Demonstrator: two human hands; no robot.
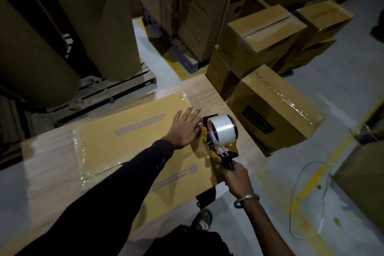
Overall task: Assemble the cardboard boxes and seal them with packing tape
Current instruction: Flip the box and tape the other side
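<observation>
A tan cardboard box (133, 143) lies on a wooden table (47, 174), its upper face toward me, with shiny clear tape along its left and far edges. My left hand (185, 127) rests flat on the box near its right edge, fingers spread. My right hand (236, 176) grips the black handle of a yellow tape dispenser (220, 135) with a clear tape roll. The dispenser's front touches the box's right edge, right beside my left hand.
Several taped boxes (270, 33) are stacked on the floor to the right of the table. Tall printed cartons (187, 6) and big brown paper rolls (93, 16) on pallets stand behind. A loose strap (307, 195) lies on the grey floor. My shoe (202, 219) shows below.
</observation>
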